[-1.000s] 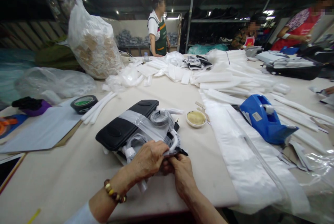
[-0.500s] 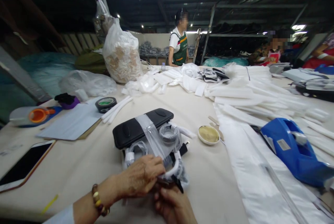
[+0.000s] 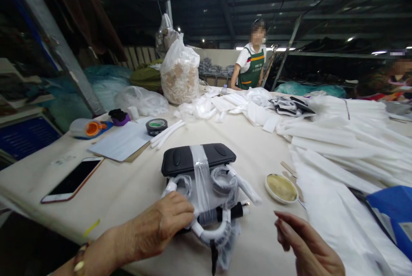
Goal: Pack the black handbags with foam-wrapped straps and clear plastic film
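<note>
A bundle of parts lies on the cloth-covered table, topped by a black padded case [image 3: 178, 160]. Clear tape [image 3: 200, 162] runs across the case and the grey part below. Coiled grey cords in clear plastic [image 3: 222, 180] sit on the bundle, with a white-wrapped curved handle [image 3: 210, 235] at the near side. My left hand [image 3: 161, 222] is closed at the handle's left end; its fingertips are partly hidden. My right hand [image 3: 304, 241] is apart from the bundle, fingers loosely bent, holding nothing I can see. It is nearest a shallow round dish [image 3: 281, 188] with a yellowish inside.
To the left lie a phone [image 3: 73, 180], white sheets [image 3: 124, 138], black tape [image 3: 156, 126] and an orange-cored tape roll [image 3: 92, 128]. White foam strips [image 3: 341, 138] and a blue tape dispenser [image 3: 391, 213] are at right. A co-worker [image 3: 252, 63] stands across the table.
My right hand has left the handle and moved right, toward the dish. My left hand stays on the bundle. The camera view has turned left.
</note>
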Motion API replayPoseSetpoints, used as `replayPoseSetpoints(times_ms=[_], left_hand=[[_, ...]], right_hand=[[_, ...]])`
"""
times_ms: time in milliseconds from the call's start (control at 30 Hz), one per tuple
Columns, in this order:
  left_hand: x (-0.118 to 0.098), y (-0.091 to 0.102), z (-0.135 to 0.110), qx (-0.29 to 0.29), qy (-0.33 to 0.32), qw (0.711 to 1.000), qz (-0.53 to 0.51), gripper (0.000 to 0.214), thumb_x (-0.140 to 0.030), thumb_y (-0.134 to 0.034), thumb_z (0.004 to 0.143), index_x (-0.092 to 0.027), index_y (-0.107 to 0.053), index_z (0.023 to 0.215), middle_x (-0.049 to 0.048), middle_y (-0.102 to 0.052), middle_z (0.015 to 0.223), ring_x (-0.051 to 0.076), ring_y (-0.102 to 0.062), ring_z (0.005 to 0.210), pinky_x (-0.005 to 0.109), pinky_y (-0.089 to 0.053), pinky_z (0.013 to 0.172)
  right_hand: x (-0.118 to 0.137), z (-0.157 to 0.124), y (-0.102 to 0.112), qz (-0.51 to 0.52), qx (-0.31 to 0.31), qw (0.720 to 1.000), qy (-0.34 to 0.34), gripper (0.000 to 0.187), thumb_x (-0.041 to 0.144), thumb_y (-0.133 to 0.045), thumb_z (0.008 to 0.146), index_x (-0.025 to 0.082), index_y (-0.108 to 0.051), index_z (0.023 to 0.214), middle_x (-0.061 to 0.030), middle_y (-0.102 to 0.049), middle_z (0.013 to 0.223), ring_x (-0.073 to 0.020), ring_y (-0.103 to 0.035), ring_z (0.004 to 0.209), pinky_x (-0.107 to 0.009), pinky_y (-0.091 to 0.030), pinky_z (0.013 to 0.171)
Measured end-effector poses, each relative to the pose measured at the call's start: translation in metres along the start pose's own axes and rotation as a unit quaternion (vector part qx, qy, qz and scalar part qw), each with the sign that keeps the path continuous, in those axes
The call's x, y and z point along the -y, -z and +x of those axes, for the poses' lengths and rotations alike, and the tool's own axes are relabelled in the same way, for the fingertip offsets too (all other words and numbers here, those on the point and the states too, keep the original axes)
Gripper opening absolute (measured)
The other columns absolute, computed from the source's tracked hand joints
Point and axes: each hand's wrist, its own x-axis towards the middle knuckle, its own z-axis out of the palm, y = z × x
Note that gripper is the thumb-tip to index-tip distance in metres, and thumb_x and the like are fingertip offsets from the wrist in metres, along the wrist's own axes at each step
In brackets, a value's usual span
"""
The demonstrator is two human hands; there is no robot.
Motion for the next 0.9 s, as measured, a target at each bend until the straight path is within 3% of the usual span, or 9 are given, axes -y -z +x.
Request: replayPoseSetpoints(times_ms=[67, 133, 233, 300, 433, 533, 667, 767, 900], left_hand=[[-0.002, -0.002, -0.007, -0.03, 0.0, 1.0, 0.007, 0.033, -0.007, -0.041, 0.083, -0.018, -0.051, 0.112, 0.0095, -0.061, 0.101, 0.02, -0.055, 0.093, 0.034, -0.043, 0.084], [-0.001, -0.003, -0.016, -0.125, 0.076, 0.989, 0.018, 0.03, -0.016, -0.044, 0.087, -0.019, -0.05, 0.116, 0.0093, -0.059, 0.109, 0.021, -0.053, 0.101, 0.034, -0.043, 0.089], [0.01, -0.001, -0.026, -0.271, 0.278, 0.921, 0.029, 0.02, -0.028, -0.049, 0.087, -0.019, -0.056, 0.103, 0.0072, -0.06, 0.103, 0.021, -0.055, 0.098, 0.033, -0.045, 0.086], [0.022, 0.002, -0.024, -0.31, 0.342, 0.886, 0.04, 0.018, -0.029, -0.05, 0.084, -0.018, -0.06, 0.094, 0.0076, -0.061, 0.098, 0.022, -0.055, 0.095, 0.036, -0.045, 0.085], [0.05, 0.004, -0.004, -0.248, 0.333, 0.91, -0.014, 0.025, -0.023, -0.045, 0.083, -0.018, -0.065, 0.096, 0.009, -0.062, 0.104, 0.025, -0.051, 0.103, 0.046, -0.037, 0.094], [0.077, -0.001, 0.007, -0.206, 0.33, 0.918, -0.08, 0.021, -0.023, -0.054, 0.076, -0.021, -0.069, 0.091, 0.0065, -0.064, 0.105, 0.025, -0.052, 0.104, 0.047, -0.035, 0.096], [0.108, -0.012, 0.003, -0.201, 0.337, 0.906, -0.162, 0.02, -0.024, -0.062, 0.067, -0.018, -0.071, 0.084, 0.0086, -0.065, 0.107, 0.024, -0.053, 0.105, 0.043, -0.038, 0.097], [0.116, -0.018, 0.0, -0.213, 0.343, 0.892, -0.204, 0.022, -0.026, -0.061, 0.067, -0.016, -0.071, 0.083, 0.0108, -0.064, 0.11, 0.025, -0.051, 0.109, 0.044, -0.033, 0.101], [0.109, -0.013, 0.002, -0.221, 0.359, 0.874, -0.243, 0.023, -0.027, -0.061, 0.066, -0.018, -0.071, 0.084, 0.0084, -0.063, 0.113, 0.024, -0.05, 0.111, 0.042, -0.031, 0.104]], right_hand=[[0.006, 0.016, -0.003, -0.065, -0.023, 0.997, 0.037, 0.04, 0.053, -0.069, 0.064, 0.023, -0.07, 0.09, -0.0026, -0.069, 0.088, -0.0187, -0.059, 0.083, -0.025, -0.046, 0.073], [0.013, 0.034, -0.012, -0.119, -0.016, 0.99, 0.069, 0.041, 0.055, -0.065, 0.065, 0.023, -0.07, 0.09, -0.0048, -0.068, 0.1, -0.0243, -0.058, 0.097, -0.032, -0.044, 0.084], [0.028, 0.062, -0.035, -0.186, 0.062, 0.977, 0.088, 0.041, 0.055, -0.059, 0.065, 0.021, -0.071, 0.085, -0.0086, -0.07, 0.096, -0.0277, -0.06, 0.094, -0.036, -0.045, 0.08], [0.036, 0.08, -0.052, -0.226, 0.14, 0.961, 0.079, 0.04, 0.054, -0.057, 0.066, 0.02, -0.07, 0.083, -0.0089, -0.07, 0.092, -0.027, -0.061, 0.087, -0.035, -0.045, 0.075], [0.034, 0.101, -0.077, -0.255, 0.252, 0.932, 0.053, 0.039, 0.049, -0.059, 0.067, 0.018, -0.068, 0.089, -0.0066, -0.07, 0.082, -0.0251, -0.062, 0.079, -0.034, -0.044, 0.069], [0.017, 0.102, -0.083, -0.237, 0.257, 0.936, 0.047, 0.036, 0.044, -0.062, 0.065, 0.017, -0.068, 0.087, -0.0067, -0.07, 0.079, -0.025, -0.062, 0.078, -0.034, -0.043, 0.069], [-0.005, 0.093, -0.08, -0.119, 0.258, 0.959, 0.002, 0.037, 0.047, -0.064, 0.066, 0.016, -0.066, 0.087, -0.0062, -0.069, 0.08, -0.0232, -0.061, 0.077, -0.033, -0.044, 0.069], [-0.011, 0.088, -0.081, -0.077, 0.261, 0.962, -0.024, 0.042, 0.049, -0.068, 0.063, 0.015, -0.065, 0.087, -0.0047, -0.068, 0.075, -0.0214, -0.06, 0.073, -0.031, -0.044, 0.066], [-0.003, 0.086, -0.082, -0.083, 0.255, 0.963, -0.029, 0.046, 0.051, -0.07, 0.059, 0.015, -0.063, 0.088, -0.0037, -0.066, 0.07, -0.0221, -0.06, 0.071, -0.032, -0.044, 0.064]])
